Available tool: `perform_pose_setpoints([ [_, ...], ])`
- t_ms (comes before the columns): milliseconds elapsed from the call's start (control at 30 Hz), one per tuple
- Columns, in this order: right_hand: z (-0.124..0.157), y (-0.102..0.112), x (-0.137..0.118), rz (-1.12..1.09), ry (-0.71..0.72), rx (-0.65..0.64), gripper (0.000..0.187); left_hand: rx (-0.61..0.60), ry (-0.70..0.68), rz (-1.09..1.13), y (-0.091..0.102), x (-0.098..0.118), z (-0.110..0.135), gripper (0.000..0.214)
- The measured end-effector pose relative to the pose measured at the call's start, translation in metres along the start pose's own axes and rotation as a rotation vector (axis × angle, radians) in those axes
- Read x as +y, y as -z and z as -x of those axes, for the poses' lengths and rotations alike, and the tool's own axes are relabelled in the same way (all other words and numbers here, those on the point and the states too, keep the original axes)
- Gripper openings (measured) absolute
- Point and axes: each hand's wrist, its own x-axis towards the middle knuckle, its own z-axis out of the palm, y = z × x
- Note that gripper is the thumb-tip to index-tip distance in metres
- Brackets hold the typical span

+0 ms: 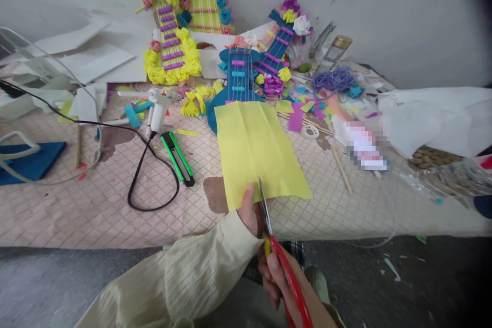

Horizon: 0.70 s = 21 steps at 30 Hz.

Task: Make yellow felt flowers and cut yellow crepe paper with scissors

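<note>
My left hand (pixel 249 212) pinches the near edge of a creased yellow paper sheet (pixel 258 151), thumb on top. My right hand (pixel 277 278) grips red-handled scissors (pixel 277 251), fingers through the handles. The thin blades point up at the sheet's near edge, just right of my left thumb. The sheet's far end lies over a blue paper guitar (pixel 236 84) on the pink quilted mat (pixel 96 195).
A white glue gun (pixel 158 110) with a black cord (pixel 151 179) and a green box cutter (pixel 177 151) lie left of the sheet. Decorated guitars lean on the wall behind. Paper scraps, wooden skewers (pixel 340 166), purple string (pixel 334 79) and plastic wrapping (pixel 430 118) fill the right side.
</note>
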Motion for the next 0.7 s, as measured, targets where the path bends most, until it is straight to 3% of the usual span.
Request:
perform_pose_setpoints([
  [133, -0.004, 0.002, -0.001, -0.013, -0.022, -0.042, 0.052, -0.019, -0.003, -0.001, 0.002, -0.001, -0.001, 0.03],
  [367, 0.008, -0.012, -0.024, 0.006, 0.024, 0.088, 0.046, 0.006, -0.003, 0.0, 0.006, -0.002, -0.003, 0.035],
  [700, 0.012, -0.013, -0.027, -0.038, -0.016, 0.095, 0.05, 0.023, -0.016, 0.012, 0.003, 0.002, 0.0, 0.034],
])
